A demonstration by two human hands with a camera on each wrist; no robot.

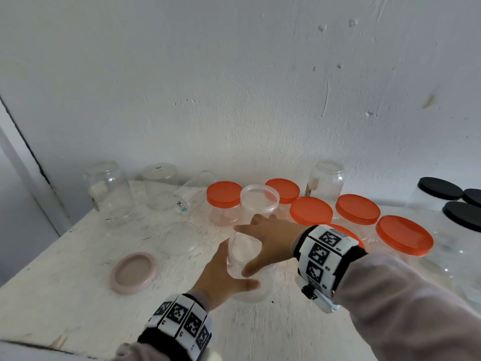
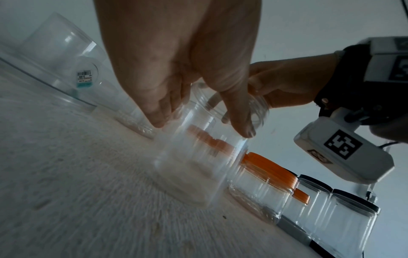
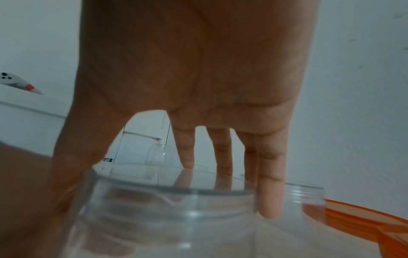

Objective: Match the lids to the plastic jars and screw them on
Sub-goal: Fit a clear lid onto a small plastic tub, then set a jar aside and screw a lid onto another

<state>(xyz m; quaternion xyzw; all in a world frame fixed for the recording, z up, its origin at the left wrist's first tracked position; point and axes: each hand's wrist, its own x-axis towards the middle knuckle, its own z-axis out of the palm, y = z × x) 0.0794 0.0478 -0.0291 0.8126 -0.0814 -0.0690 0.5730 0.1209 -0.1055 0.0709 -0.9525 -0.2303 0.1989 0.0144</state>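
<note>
Left hand [image 1: 221,274]: fingers curled round open clear jar [image 2: 198,157], upright on white table [image 1: 65,256]. Right hand [image 1: 270,243]: thumb and fingers pinch its threaded rim. Left: pink lid [image 1: 134,272]. Behind: 6 orange-lidded jars [image 1: 311,212].

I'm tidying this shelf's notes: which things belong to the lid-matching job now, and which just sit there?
In the job:
- clear jar, gripped by left hand and right hand
- pink lid, loose
- clear lid, loose

Lying about:
- orange-lidded jars
- black-lidded jars
</note>
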